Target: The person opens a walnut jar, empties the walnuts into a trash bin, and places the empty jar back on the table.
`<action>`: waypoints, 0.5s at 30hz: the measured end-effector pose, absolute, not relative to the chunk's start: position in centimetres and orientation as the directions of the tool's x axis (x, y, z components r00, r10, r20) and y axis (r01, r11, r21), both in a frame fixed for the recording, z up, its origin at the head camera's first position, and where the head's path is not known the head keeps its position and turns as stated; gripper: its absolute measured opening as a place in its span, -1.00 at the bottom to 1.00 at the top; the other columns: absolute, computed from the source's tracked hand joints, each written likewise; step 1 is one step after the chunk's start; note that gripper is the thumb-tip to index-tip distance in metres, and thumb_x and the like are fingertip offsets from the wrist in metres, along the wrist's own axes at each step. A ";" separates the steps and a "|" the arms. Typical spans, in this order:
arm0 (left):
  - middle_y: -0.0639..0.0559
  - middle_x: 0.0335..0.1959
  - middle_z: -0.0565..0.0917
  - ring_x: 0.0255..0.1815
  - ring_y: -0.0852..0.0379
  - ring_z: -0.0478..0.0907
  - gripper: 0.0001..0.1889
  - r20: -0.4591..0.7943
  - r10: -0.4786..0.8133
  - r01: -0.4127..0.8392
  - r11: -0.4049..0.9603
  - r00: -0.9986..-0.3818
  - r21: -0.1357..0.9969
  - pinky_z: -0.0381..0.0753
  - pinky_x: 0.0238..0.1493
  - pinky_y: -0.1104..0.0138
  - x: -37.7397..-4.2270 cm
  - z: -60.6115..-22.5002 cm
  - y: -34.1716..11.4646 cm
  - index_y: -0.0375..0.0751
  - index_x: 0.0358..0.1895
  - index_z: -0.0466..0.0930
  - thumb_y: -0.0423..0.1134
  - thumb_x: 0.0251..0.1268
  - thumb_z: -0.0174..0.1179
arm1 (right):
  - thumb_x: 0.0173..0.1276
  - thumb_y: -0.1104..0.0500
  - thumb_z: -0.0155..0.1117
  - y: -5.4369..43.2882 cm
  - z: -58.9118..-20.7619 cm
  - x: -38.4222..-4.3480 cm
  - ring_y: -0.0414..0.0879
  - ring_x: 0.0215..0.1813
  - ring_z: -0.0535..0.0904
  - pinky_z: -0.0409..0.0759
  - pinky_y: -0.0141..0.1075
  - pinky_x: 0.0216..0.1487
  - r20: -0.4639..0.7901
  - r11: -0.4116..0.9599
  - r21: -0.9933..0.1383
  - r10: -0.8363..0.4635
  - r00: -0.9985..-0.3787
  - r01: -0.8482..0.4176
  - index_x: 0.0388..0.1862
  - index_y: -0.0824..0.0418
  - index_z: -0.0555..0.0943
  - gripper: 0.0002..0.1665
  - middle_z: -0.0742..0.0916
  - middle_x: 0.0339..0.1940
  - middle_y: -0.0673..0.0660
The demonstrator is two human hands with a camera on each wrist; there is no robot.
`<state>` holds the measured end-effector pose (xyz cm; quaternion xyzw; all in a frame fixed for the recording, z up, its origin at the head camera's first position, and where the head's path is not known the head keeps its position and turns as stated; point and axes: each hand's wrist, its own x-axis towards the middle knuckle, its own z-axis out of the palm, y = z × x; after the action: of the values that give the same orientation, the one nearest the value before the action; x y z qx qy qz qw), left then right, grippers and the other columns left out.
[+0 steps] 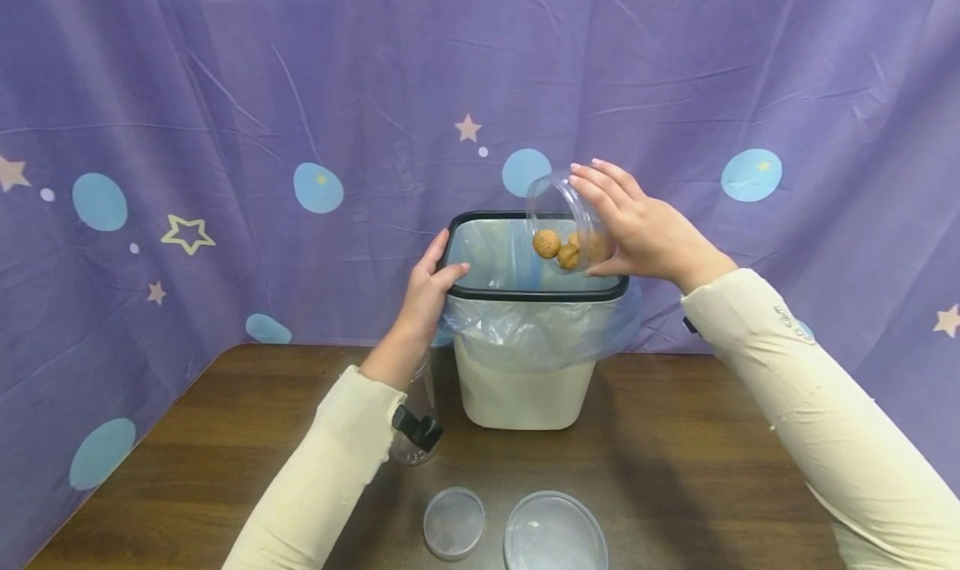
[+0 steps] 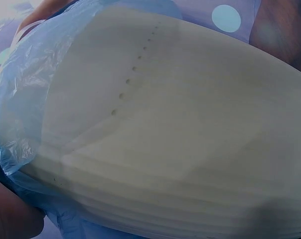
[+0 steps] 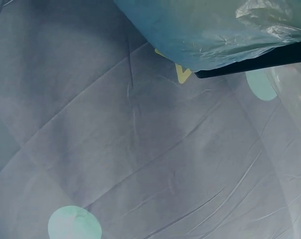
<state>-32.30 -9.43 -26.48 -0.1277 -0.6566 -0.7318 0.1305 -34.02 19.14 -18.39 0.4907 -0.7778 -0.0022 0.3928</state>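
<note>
My right hand (image 1: 648, 232) grips a clear plastic jar (image 1: 551, 188) tipped on its side, its mouth facing left over the bin. Several round brown walnuts (image 1: 546, 243) lie inside, near the mouth. The white trash bin (image 1: 525, 395) stands upright on the table, lined with a translucent blue bag (image 1: 517, 332) under a black rim (image 1: 540, 295). At the bin's left corner, my left hand (image 1: 422, 303) holds the rim, thumb across the top and fingers along the outside. The bin's side (image 2: 165, 124) fills the left wrist view. Only an edge of the jar (image 3: 290, 89) shows in the right wrist view.
Behind my left forearm stands another clear jar (image 1: 412, 452), partly hidden. Two round clear lids, a small one (image 1: 454, 522) and a larger one (image 1: 555, 535), lie on the brown wooden table (image 1: 187, 453) in front. A purple curtain (image 1: 390, 70) hangs behind the bin.
</note>
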 end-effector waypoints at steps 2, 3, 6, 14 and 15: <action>0.01 0.49 0.11 0.46 0.21 -0.01 -0.26 0.356 -0.023 0.356 -0.105 -0.934 0.929 -0.01 0.43 0.41 -32.3 -26.5 -9.4 -0.24 0.45 0.08 -0.37 0.14 0.09 | -0.53 0.01 0.71 19.2 -18.4 -34.0 0.26 0.40 0.15 0.23 -0.09 0.39 0.609 0.518 0.391 -0.765 -0.208 -0.761 0.33 0.41 0.19 0.40 0.33 0.36 0.36; 0.01 0.49 0.11 0.46 0.21 -0.01 -0.26 0.355 -0.024 0.355 -0.104 -0.935 0.929 -0.01 0.43 0.41 -32.3 -26.5 -9.4 -0.24 0.45 0.08 -0.37 0.15 0.08 | -0.53 0.00 0.71 19.2 -18.4 -34.0 0.26 0.40 0.15 0.22 -0.10 0.39 0.610 0.519 0.393 -0.765 -0.207 -0.759 0.33 0.41 0.19 0.40 0.33 0.36 0.36; 0.01 0.49 0.11 0.47 0.21 -0.01 -0.27 0.351 -0.021 0.352 -0.106 -0.936 0.930 -0.01 0.44 0.39 -32.3 -26.5 -9.5 -0.24 0.45 0.08 -0.37 0.15 0.08 | -0.52 -0.02 0.71 19.3 -18.4 -34.0 0.26 0.40 0.14 0.22 -0.09 0.39 0.612 0.524 0.394 -0.763 -0.209 -0.755 0.34 0.41 0.19 0.40 0.33 0.36 0.36; 0.02 0.49 0.11 0.47 0.22 -0.02 -0.27 0.348 -0.022 0.349 -0.101 -0.937 0.932 -0.03 0.43 0.42 -32.4 -26.5 -9.5 -0.23 0.45 0.09 -0.38 0.15 0.09 | -0.52 -0.01 0.71 19.3 -18.4 -34.0 0.25 0.41 0.14 0.22 -0.09 0.39 0.612 0.524 0.392 -0.762 -0.211 -0.756 0.34 0.41 0.18 0.41 0.32 0.37 0.35; 0.02 0.49 0.11 0.47 0.22 -0.02 -0.27 0.352 -0.021 0.352 -0.099 -0.936 0.931 -0.03 0.43 0.41 -32.4 -26.5 -9.5 -0.23 0.45 0.08 -0.37 0.15 0.09 | -0.52 0.00 0.71 19.3 -18.4 -34.0 0.25 0.41 0.14 0.22 -0.09 0.39 0.611 0.524 0.392 -0.763 -0.212 -0.757 0.35 0.40 0.18 0.41 0.32 0.37 0.34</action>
<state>-32.36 -9.46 -26.49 -0.1257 -0.6590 -0.7304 0.1279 -33.97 19.31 -18.39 0.4880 -0.7784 -0.0040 0.3949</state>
